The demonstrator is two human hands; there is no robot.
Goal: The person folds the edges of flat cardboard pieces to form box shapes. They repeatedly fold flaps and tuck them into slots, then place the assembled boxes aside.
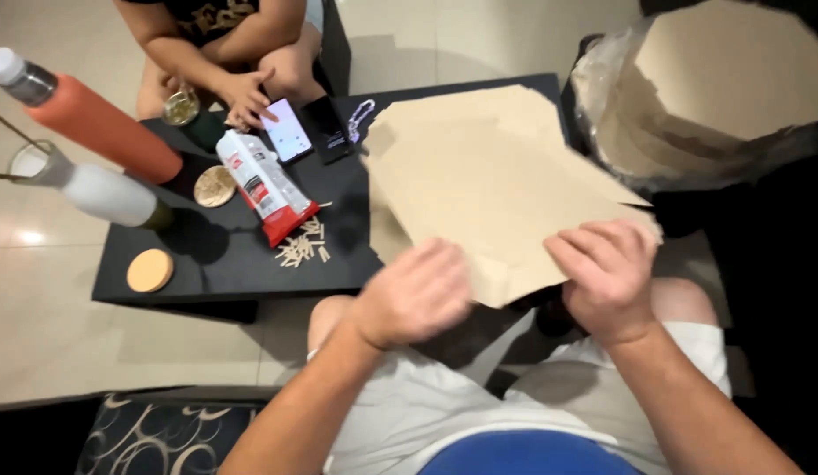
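So I've got this flat sheet of brown cardboard point(488, 185) up in front of me, hanging over my lap and the near edge of the black desk point(224, 255). My right hand point(609, 274) has its grip curled over the sheet's near right corner, fingers on top, pinching the edge. My left hand point(415, 293) is at the near left edge, fingers loosely bent, kind of blurry, so I can't tell if it's actually clamping the sheet or just touching it. On the desk there's a red and white tube point(266, 186), a little heap of small wooden sticks point(302, 246) just beside its red end, and two round cork coasters point(150, 270). An orange bottle point(88, 114) and a white bottle point(97, 189) stand at the left. Across the desk another person's hand point(246, 97) touches a phone point(287, 130). A bagged stack of cardboard pieces point(717, 88) sits off to my right.
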